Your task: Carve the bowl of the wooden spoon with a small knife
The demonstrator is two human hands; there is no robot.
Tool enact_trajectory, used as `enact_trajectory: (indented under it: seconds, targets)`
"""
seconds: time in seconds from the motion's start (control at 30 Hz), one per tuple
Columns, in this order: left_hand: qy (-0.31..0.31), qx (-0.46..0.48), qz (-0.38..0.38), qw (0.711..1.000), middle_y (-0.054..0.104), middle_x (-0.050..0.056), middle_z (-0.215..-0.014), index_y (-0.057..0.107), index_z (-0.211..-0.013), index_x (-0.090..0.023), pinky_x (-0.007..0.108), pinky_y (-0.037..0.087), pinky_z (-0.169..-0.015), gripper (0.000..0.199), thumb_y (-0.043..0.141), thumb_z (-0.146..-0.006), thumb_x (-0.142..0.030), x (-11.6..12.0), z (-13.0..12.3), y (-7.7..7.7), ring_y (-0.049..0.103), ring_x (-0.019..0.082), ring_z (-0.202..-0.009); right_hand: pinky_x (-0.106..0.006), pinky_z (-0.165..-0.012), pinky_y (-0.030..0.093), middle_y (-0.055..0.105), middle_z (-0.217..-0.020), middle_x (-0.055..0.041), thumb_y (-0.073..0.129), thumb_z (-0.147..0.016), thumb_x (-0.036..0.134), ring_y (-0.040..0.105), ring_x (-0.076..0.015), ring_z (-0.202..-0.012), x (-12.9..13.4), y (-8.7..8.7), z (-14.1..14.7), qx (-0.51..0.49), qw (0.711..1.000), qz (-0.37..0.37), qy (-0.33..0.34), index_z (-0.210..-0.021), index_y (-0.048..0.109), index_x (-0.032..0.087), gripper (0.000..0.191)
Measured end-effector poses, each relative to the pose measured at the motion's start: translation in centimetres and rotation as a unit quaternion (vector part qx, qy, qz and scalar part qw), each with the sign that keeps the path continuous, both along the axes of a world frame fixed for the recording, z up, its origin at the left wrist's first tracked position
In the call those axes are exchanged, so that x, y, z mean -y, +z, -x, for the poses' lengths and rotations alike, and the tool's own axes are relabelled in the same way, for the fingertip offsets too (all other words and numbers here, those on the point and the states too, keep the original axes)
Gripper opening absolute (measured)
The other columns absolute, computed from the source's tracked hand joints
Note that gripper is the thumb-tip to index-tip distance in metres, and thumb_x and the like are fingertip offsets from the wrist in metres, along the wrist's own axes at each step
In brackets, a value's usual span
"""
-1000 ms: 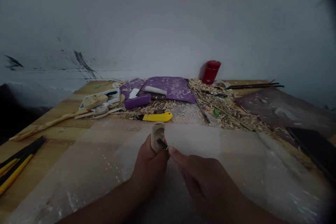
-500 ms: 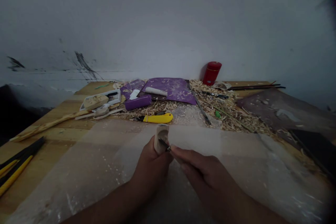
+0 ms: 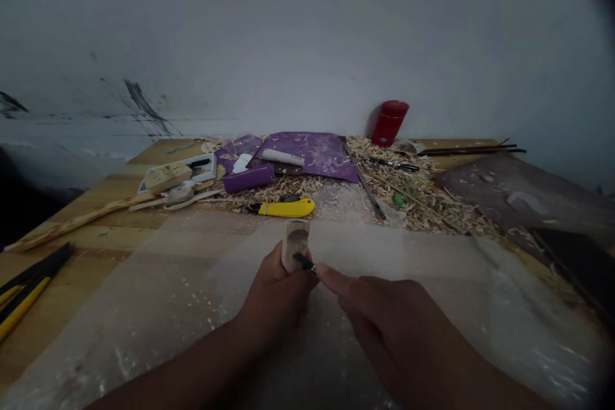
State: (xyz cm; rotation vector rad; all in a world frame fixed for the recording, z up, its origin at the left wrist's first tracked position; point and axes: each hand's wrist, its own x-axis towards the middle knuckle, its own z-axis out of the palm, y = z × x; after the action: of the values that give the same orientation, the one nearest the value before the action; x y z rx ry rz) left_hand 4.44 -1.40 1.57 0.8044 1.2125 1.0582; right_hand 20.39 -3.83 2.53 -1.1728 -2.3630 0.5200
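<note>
My left hand [image 3: 276, 288] is closed around a small pale block of wood [image 3: 295, 237], held upright over the plastic-covered table. A scooped hollow shows in the upper part of the block's near face. In my right hand [image 3: 382, 307] is a slim carving knife [image 3: 306, 262], its index finger stretched along the tool towards the blade. The dark blade lies against the wood just below the hollow. My right hand covers the knife's handle, and my left hand hides the lower part of the block.
Clear plastic sheeting [image 3: 192, 307] covers the near table. Beyond it lie a yellow utility knife [image 3: 287, 207], wood shavings [image 3: 423, 202], a purple sheet [image 3: 317, 154] and a white tray [image 3: 209, 168]. A red canister [image 3: 390, 123] leans by the wall. Yellow-and-black pliers-like handles [image 3: 24, 304] lie left.
The knife's blade has shifted slightly to the right on the wood. My right hand has turned a little, with its back more upward. The background sits slightly higher in view.
</note>
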Motion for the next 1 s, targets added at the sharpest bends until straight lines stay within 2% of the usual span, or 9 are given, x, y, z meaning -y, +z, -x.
enact_trajectory:
  seconds: [0.17,0.3,0.43,0.5,0.57,0.67,0.77,0.9,1.0]
  targets:
    - [0.013,-0.054,-0.038,0.998,0.045,-0.009,-0.047,0.052,-0.066,-0.019,0.015,0.03,-0.041,0.01,0.06,-0.064,-0.014,0.2,-0.2,-0.5,0.04,0.005,-0.042,-0.031,-0.055,0.046,0.066,-0.072,-0.007,0.033,-0.081,0.011,0.061,-0.0195,-0.061,0.2,-1.0,0.5,0.0,1.0,-0.018,0.004,-0.129,0.039,0.017,0.049]
    - [0.021,-0.039,-0.034,0.998,0.048,-0.008,-0.049,0.052,-0.071,-0.019,0.017,0.034,-0.045,0.011,0.061,-0.065,-0.019,0.1,-0.3,-1.0,0.042,0.006,-0.044,-0.032,-0.052,0.044,0.064,-0.07,-0.008,0.031,-0.081,0.01,0.06,-0.0204,-0.058,0.2,-2.0,1.0,0.002,0.999,-0.048,-0.003,-0.129,0.038,0.012,0.049]
    - [0.033,-0.028,-0.025,0.999,0.047,-0.008,-0.048,0.049,-0.07,-0.019,0.019,0.037,-0.047,0.014,0.062,-0.065,-0.021,0.2,-0.3,-0.9,0.04,0.007,-0.042,-0.032,-0.044,0.043,0.061,-0.062,-0.008,0.028,-0.081,0.01,0.057,-0.0214,-0.049,0.2,-2.1,1.7,0.012,0.996,-0.083,-0.008,-0.127,0.042,0.009,0.048]
    - [0.021,-0.022,-0.024,0.999,0.052,-0.006,-0.051,0.05,-0.071,-0.018,0.021,0.039,-0.05,0.014,0.062,-0.065,-0.021,0.4,-0.4,-0.9,0.045,0.008,-0.045,-0.033,-0.05,0.047,0.065,-0.069,-0.01,0.03,-0.082,0.012,0.061,-0.0213,-0.056,0.1,-1.7,2.0,-0.033,0.998,-0.053,-0.017,-0.124,0.045,0.008,0.045]
    - [0.0,-0.005,-0.02,1.0,0.057,-0.003,-0.055,0.052,-0.072,-0.019,0.022,0.041,-0.052,0.014,0.062,-0.065,-0.023,0.7,-0.7,-0.9,0.05,0.012,-0.05,-0.033,-0.064,0.05,0.068,-0.086,-0.011,0.033,-0.083,0.013,0.064,-0.0203,-0.071,-0.1,-1.2,2.2,-0.091,0.995,-0.002,-0.03,-0.123,0.047,0.01,0.042]
    - [-0.005,0.036,-0.002,0.999,0.057,-0.003,-0.055,0.052,-0.073,-0.02,0.023,0.041,-0.051,0.013,0.061,-0.068,-0.028,0.9,-1.1,-1.0,0.052,0.013,-0.051,-0.031,-0.076,0.049,0.066,-0.1,-0.0084,0.037,-0.083,0.013,0.063,-0.019,-0.087,-0.3,-0.6,2.4,-0.12,0.991,0.047,-0.039,-0.124,0.047,0.014,0.043]
    - [0.003,0.056,0.017,0.998,0.053,-0.004,-0.05,0.05,-0.072,-0.02,0.021,0.038,-0.047,0.014,0.061,-0.068,-0.029,0.8,-1.4,-1.0,0.05,0.011,-0.047,-0.032,-0.077,0.049,0.067,-0.097,-0.0071,0.037,-0.083,0.014,0.063,-0.0188,-0.084,-0.3,-0.4,2.3,-0.108,0.991,0.069,-0.046,-0.127,0.044,0.017,0.044]
    - [0.022,0.06,0.022,0.998,0.048,-0.008,-0.046,0.046,-0.069,-0.02,0.017,0.033,-0.042,0.016,0.062,-0.063,-0.02,0.4,-1.2,-0.4,0.044,0.007,-0.041,-0.033,-0.077,0.049,0.067,-0.095,-0.005,0.039,-0.084,0.015,0.064,-0.0187,-0.082,0.0,-0.4,1.6,-0.091,0.993,0.075,-0.031,-0.128,0.042,0.02,0.045]
    - [0.018,0.048,0.032,0.998,0.045,-0.01,-0.043,0.044,-0.067,-0.021,0.016,0.029,-0.037,0.017,0.059,-0.061,-0.017,0.1,-0.8,-0.2,0.038,0.006,-0.035,-0.031,-0.079,0.048,0.066,-0.1,-0.003,0.04,-0.084,0.013,0.063,-0.0169,-0.085,0.2,0.0,0.9,-0.091,0.992,0.081,-0.018,-0.128,0.042,0.023,0.045]
